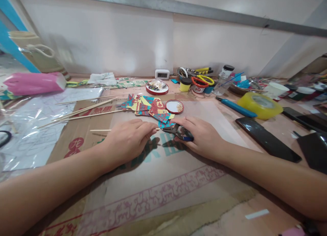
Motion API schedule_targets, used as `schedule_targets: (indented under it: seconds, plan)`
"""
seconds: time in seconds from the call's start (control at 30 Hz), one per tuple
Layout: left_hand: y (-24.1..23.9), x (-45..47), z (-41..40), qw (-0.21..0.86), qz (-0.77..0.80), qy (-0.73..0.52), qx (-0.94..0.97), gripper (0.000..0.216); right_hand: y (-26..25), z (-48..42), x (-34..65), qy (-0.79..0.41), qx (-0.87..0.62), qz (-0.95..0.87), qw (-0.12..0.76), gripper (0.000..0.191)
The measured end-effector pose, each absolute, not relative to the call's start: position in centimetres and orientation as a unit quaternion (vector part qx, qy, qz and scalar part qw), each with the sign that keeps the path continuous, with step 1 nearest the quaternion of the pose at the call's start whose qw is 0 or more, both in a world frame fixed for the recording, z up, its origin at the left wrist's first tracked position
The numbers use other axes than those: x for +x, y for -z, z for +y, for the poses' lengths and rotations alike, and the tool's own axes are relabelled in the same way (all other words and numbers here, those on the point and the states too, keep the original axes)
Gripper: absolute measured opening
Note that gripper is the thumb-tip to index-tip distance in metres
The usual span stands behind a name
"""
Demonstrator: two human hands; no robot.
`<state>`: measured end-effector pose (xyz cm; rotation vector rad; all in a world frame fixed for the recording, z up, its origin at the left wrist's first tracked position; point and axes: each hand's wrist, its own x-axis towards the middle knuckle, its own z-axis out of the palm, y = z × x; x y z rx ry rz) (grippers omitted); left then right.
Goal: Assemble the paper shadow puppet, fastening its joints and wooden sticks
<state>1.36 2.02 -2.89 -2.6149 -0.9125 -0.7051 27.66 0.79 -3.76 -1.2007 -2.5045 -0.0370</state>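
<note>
My left hand point(129, 139) is closed around a thin wooden stick point(100, 130), whose plain end sticks out to the left. In my right hand point(201, 134) is a pair of pliers point(176, 129) with dark jaws and blue on the handles. The jaws point left and meet the stick's tip beside my left fingertips; whether they grip it I cannot tell. Just beyond my hands lies a painted jointed paper figure point(149, 106) in red, yellow and blue, with a stick attached on its left. A small red-rimmed lid point(174, 106) with tiny gold beads sits next to it.
Several loose sticks point(81, 110) lie on cardboard point(76, 127) to the left. Behind are a dish of small fasteners point(157, 87), a digital clock point(162, 74), paint pots point(185, 84) and scissors point(200, 82). On the right are yellow tape point(260, 105), a blue cutter point(237, 106) and a phone point(267, 139).
</note>
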Motion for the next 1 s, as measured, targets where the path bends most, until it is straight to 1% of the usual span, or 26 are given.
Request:
schedule_targets:
  seconds: [0.17,0.33,0.53,0.7,0.87,1.0]
  plan:
    - [3.05,1.29,2.01,0.126,-0.310,0.249,-0.909,0.037,3.76,0.74,27.69,0.013,-0.423,-0.888,0.177,0.048]
    - [3.15,1.31,2.16,0.139,-0.278,0.284,-0.907,0.036,3.79,0.69,27.67,0.009,-0.424,-0.889,0.174,0.046]
    - [2.84,0.76,2.07,0.140,-0.228,0.308,-0.913,0.022,3.82,0.70,27.70,-0.002,-0.415,-0.893,0.174,0.044]
    - [2.75,0.49,2.07,0.165,-0.217,0.300,-0.914,0.016,3.80,0.72,27.72,-0.008,-0.418,-0.892,0.174,0.043]
    - [2.97,0.94,2.23,0.156,-0.252,0.313,-0.902,0.020,3.72,0.82,27.66,0.001,-0.433,-0.884,0.178,0.049]
    - [2.88,1.22,2.12,0.144,-0.270,0.306,-0.902,0.029,3.70,0.88,27.64,0.001,-0.429,-0.884,0.185,0.049]
